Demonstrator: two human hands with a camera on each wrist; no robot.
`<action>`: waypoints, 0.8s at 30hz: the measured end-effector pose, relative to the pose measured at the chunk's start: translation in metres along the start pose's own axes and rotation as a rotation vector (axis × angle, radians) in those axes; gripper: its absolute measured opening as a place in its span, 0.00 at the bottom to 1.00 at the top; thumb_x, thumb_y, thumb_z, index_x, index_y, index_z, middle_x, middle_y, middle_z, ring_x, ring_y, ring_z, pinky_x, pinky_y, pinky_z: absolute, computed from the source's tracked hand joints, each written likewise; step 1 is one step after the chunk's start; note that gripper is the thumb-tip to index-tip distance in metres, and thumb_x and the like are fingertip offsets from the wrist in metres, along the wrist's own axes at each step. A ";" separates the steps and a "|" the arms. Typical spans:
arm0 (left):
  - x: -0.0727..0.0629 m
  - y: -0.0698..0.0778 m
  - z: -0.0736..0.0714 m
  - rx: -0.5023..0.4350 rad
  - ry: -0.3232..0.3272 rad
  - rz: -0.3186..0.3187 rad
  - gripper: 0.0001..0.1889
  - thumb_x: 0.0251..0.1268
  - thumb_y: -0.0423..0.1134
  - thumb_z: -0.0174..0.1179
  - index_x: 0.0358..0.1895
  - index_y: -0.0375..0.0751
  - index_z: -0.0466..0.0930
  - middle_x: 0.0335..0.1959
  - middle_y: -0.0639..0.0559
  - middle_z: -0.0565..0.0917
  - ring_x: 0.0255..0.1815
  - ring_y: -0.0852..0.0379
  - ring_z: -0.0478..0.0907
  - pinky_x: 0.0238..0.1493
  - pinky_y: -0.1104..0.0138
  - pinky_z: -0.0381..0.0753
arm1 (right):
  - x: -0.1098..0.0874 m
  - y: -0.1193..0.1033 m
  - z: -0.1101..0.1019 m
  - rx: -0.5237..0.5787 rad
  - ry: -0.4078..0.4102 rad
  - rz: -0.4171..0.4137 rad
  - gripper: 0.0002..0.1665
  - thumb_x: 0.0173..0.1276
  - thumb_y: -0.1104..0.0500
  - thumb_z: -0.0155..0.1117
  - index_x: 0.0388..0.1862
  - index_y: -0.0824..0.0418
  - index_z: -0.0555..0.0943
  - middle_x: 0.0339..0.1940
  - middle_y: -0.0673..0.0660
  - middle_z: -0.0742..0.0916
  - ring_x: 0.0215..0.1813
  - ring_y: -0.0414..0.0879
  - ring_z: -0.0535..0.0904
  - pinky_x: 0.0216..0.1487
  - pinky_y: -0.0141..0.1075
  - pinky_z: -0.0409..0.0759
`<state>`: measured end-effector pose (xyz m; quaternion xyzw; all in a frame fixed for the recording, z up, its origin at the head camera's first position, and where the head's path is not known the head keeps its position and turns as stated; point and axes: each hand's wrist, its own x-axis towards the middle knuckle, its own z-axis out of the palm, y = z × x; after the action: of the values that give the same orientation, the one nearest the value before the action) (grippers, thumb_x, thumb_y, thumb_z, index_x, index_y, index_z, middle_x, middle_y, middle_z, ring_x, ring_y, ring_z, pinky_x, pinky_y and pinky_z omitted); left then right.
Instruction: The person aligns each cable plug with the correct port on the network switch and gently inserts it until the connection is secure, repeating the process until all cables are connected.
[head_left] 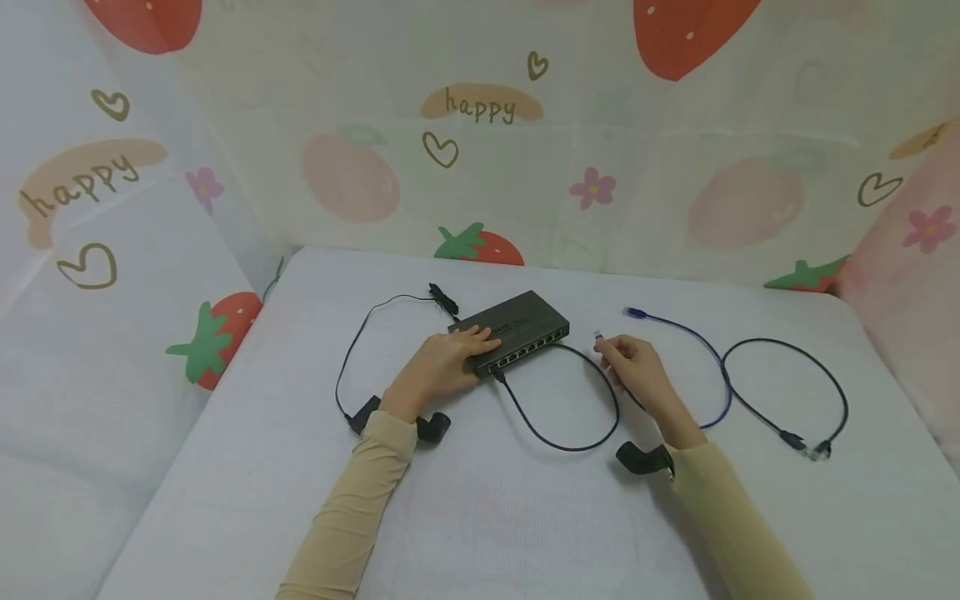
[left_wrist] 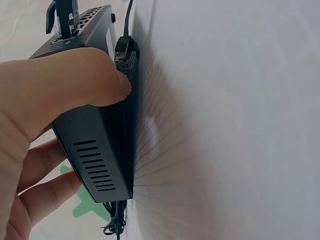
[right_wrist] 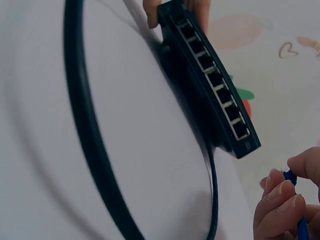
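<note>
A person's left hand [head_left: 453, 358] grips the end of a black network box [head_left: 517, 323] on the white tabletop [head_left: 487, 533] — the right hand [head_left: 637, 367], near it, pinches a blue plug [right_wrist: 290, 177] between thumb and fingers. Only the left wrist view shows the vent slots [left_wrist: 93, 165]; the right wrist view faces the ports [right_wrist: 214, 78], with a blurred dark cable [right_wrist: 90, 120] sweeping across the foreground. From the head, a black cord [head_left: 618, 408] loops between the hands, and the left wrist partly hides the power adapter [head_left: 365, 414].
</note>
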<state>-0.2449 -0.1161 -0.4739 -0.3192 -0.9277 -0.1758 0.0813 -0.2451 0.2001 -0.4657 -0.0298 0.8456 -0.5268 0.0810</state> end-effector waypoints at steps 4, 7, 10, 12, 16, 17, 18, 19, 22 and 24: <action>0.000 0.000 0.000 -0.002 0.007 0.000 0.29 0.48 0.38 0.67 0.59 0.51 0.76 0.61 0.51 0.74 0.63 0.51 0.71 0.59 0.56 0.73 | -0.002 -0.001 0.005 0.032 -0.027 0.006 0.26 0.70 0.47 0.52 0.46 0.71 0.77 0.28 0.62 0.78 0.19 0.38 0.69 0.18 0.29 0.71; -0.001 -0.001 0.001 -0.002 0.011 0.003 0.29 0.49 0.39 0.68 0.59 0.51 0.76 0.61 0.51 0.74 0.63 0.51 0.71 0.60 0.56 0.73 | -0.002 -0.002 0.008 0.059 -0.045 0.013 0.25 0.71 0.49 0.51 0.46 0.73 0.76 0.29 0.64 0.79 0.18 0.39 0.69 0.17 0.30 0.71; -0.001 -0.001 0.001 -0.006 0.016 0.003 0.28 0.50 0.41 0.68 0.59 0.51 0.76 0.61 0.51 0.74 0.63 0.52 0.71 0.60 0.57 0.72 | -0.004 -0.005 0.012 0.079 -0.054 0.028 0.25 0.71 0.49 0.51 0.44 0.73 0.75 0.27 0.62 0.78 0.18 0.38 0.68 0.17 0.29 0.70; -0.001 -0.001 0.001 -0.016 0.017 -0.001 0.28 0.51 0.41 0.67 0.59 0.51 0.75 0.61 0.51 0.74 0.63 0.52 0.71 0.60 0.57 0.72 | -0.005 -0.007 0.015 0.092 -0.055 0.034 0.26 0.71 0.48 0.51 0.43 0.73 0.75 0.25 0.58 0.78 0.18 0.37 0.68 0.17 0.28 0.69; -0.002 -0.001 0.000 -0.030 0.022 -0.009 0.27 0.52 0.41 0.67 0.60 0.51 0.75 0.61 0.51 0.74 0.63 0.52 0.71 0.61 0.57 0.71 | -0.006 -0.011 0.024 0.080 -0.062 0.030 0.25 0.71 0.48 0.51 0.41 0.72 0.76 0.22 0.52 0.76 0.18 0.37 0.68 0.17 0.28 0.68; -0.002 -0.001 0.000 -0.032 0.023 -0.009 0.27 0.52 0.41 0.66 0.60 0.51 0.75 0.61 0.51 0.74 0.63 0.52 0.71 0.61 0.57 0.71 | -0.006 -0.012 0.026 0.072 -0.066 0.023 0.24 0.72 0.49 0.50 0.41 0.72 0.76 0.21 0.51 0.76 0.18 0.37 0.68 0.17 0.28 0.68; -0.002 -0.001 0.000 -0.031 0.024 -0.007 0.27 0.52 0.41 0.66 0.60 0.51 0.75 0.61 0.51 0.74 0.63 0.52 0.71 0.61 0.57 0.71 | -0.006 -0.013 0.027 0.062 -0.069 0.020 0.24 0.72 0.49 0.50 0.41 0.71 0.76 0.21 0.51 0.76 0.17 0.37 0.68 0.17 0.28 0.68; -0.002 -0.001 0.000 -0.031 0.025 -0.004 0.27 0.52 0.41 0.66 0.60 0.51 0.75 0.61 0.51 0.74 0.63 0.51 0.71 0.61 0.57 0.71 | -0.006 -0.014 0.029 0.060 -0.073 0.014 0.24 0.72 0.49 0.49 0.40 0.71 0.76 0.21 0.51 0.76 0.17 0.37 0.68 0.17 0.28 0.68; -0.002 -0.001 -0.001 -0.033 0.020 0.001 0.28 0.51 0.40 0.67 0.60 0.50 0.75 0.61 0.50 0.74 0.63 0.51 0.70 0.61 0.57 0.71 | -0.006 -0.015 0.032 0.067 -0.082 0.000 0.22 0.72 0.50 0.49 0.39 0.71 0.76 0.19 0.51 0.75 0.17 0.38 0.67 0.17 0.28 0.67; -0.002 -0.001 -0.001 -0.032 0.014 0.002 0.28 0.51 0.40 0.67 0.60 0.50 0.75 0.61 0.50 0.74 0.63 0.51 0.70 0.61 0.57 0.71 | -0.006 -0.016 0.034 0.067 -0.080 -0.011 0.22 0.73 0.51 0.48 0.39 0.71 0.76 0.17 0.51 0.75 0.16 0.38 0.66 0.16 0.28 0.66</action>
<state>-0.2443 -0.1180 -0.4741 -0.3200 -0.9239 -0.1928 0.0826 -0.2343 0.1641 -0.4656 -0.0527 0.8235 -0.5534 0.1130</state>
